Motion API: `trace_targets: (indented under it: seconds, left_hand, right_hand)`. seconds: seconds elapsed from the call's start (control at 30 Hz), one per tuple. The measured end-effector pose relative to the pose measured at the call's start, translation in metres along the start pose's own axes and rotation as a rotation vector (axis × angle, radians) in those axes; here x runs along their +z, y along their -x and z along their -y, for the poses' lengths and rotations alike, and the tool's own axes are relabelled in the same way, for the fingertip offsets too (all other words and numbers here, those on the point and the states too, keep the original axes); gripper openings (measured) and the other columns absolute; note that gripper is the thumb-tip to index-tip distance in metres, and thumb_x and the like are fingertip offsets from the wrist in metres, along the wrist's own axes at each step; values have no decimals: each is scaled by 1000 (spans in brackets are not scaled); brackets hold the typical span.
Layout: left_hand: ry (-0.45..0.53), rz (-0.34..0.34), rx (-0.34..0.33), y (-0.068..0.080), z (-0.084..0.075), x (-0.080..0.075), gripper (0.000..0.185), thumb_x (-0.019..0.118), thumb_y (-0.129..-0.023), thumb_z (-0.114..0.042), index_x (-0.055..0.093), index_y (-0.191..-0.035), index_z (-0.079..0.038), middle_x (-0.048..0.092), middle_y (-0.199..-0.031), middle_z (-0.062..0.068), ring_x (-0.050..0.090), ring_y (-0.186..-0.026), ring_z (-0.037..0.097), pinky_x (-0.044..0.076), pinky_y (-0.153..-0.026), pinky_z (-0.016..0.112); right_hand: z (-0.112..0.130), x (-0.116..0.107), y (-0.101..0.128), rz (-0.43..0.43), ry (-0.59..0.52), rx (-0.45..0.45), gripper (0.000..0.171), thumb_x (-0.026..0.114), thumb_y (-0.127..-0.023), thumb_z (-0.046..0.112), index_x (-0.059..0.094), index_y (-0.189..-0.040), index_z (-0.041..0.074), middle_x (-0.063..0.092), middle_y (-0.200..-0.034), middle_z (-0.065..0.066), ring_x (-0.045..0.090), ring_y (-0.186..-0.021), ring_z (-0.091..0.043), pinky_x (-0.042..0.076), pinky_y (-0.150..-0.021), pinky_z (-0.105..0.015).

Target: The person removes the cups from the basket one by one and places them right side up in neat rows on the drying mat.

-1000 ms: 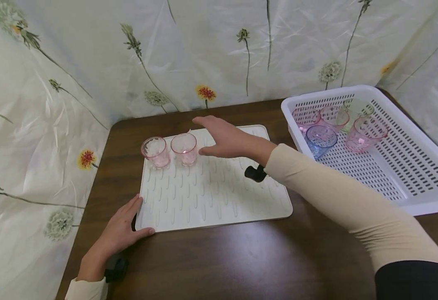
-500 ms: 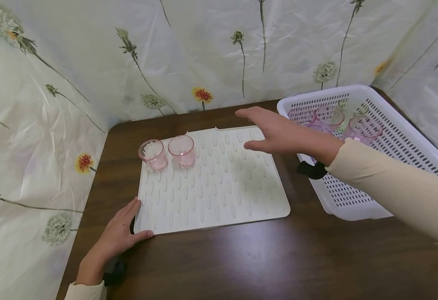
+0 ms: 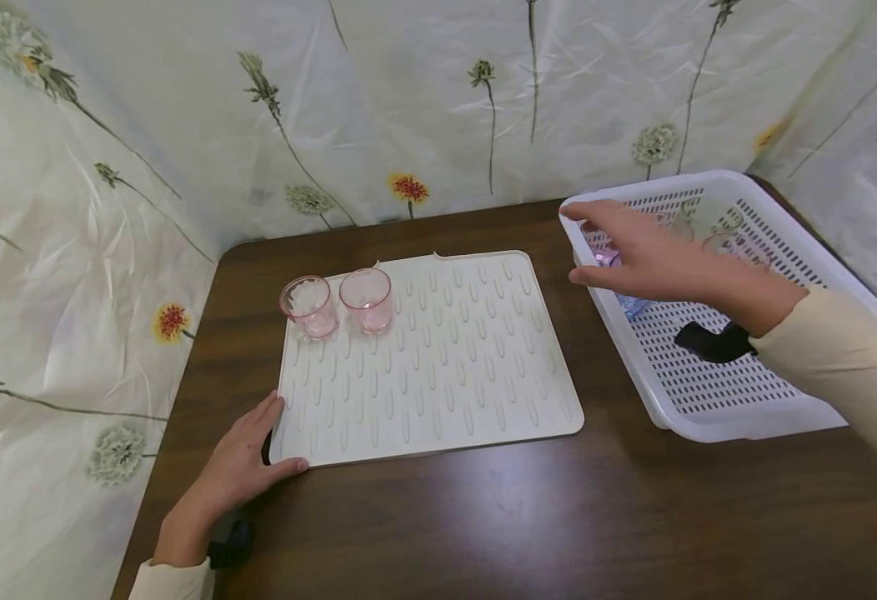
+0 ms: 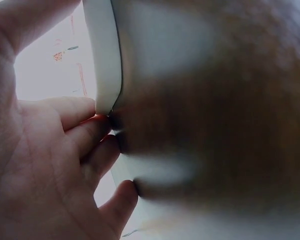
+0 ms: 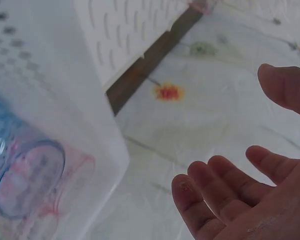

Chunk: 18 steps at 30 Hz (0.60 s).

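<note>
My left hand (image 3: 254, 454) lies flat on the table at the front left corner of a white ribbed drying mat (image 3: 438, 367), thumb along the front edge. In the left wrist view its fingers (image 4: 90, 137) touch the mat's edge (image 4: 102, 55). Two pink cups (image 3: 309, 307) (image 3: 367, 300) stand side by side at the mat's far left. My right hand (image 3: 629, 254) hovers open over the left end of a white perforated basket (image 3: 739, 427) and holds nothing. It partly hides a blue cup (image 3: 631, 306) and a pink cup (image 3: 603, 252). The right wrist view shows spread fingers (image 5: 225, 195) beside the blue cup (image 5: 25, 175).
More clear and pink cups (image 3: 739, 243) stand at the basket's far end. The dark wooden table (image 3: 483, 525) is enclosed at the back and both sides by a flowered white sheet (image 3: 408, 108). A black strap (image 3: 712, 342) sits on my right wrist.
My right hand has swung from beside the two pink cups on the mat rightwards to above the basket. The left hand has stayed at the mat's corner.
</note>
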<state>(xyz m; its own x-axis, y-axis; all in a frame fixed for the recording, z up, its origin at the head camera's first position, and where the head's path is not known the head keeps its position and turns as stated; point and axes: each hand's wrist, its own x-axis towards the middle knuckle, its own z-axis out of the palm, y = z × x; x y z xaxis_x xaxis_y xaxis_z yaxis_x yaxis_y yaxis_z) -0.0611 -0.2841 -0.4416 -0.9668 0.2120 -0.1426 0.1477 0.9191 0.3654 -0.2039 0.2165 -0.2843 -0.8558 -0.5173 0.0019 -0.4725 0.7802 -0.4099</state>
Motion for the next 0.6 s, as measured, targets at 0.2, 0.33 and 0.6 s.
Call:
trace_targets:
  seconds: [0.2, 0.33, 0.6]
  left_hand:
    - [-1, 1, 6, 0, 1, 0, 99, 78, -81, -46, 32, -151, 7, 32, -158, 28, 36, -141, 49, 36, -110, 63]
    - [1, 4, -2, 0, 1, 0, 99, 78, -81, -46, 32, -151, 6, 31, -158, 28, 36, -142, 49, 36, -110, 63]
    - [2, -1, -2, 0, 0, -1, 100, 78, -80, -47, 32, -152, 6, 31, -159, 28, 35, -142, 49, 37, -110, 63]
  right_hand:
    - [-32, -19, 18, -6, 31, 107, 83, 70, -92, 30, 24, -157, 7, 36, -154, -25, 45, -132, -44, 44, -99, -66]
    - [-60, -28, 35, -48, 84, 162, 84, 71, -92, 28, 23, -156, 3, 36, -151, -31, 45, -128, -49, 45, -94, -69]
    - [-101, -36, 68, -120, 94, 288, 83, 69, -93, 26, 22, -154, -4, 35, -146, -40, 41, -121, -58, 39, -91, -76]
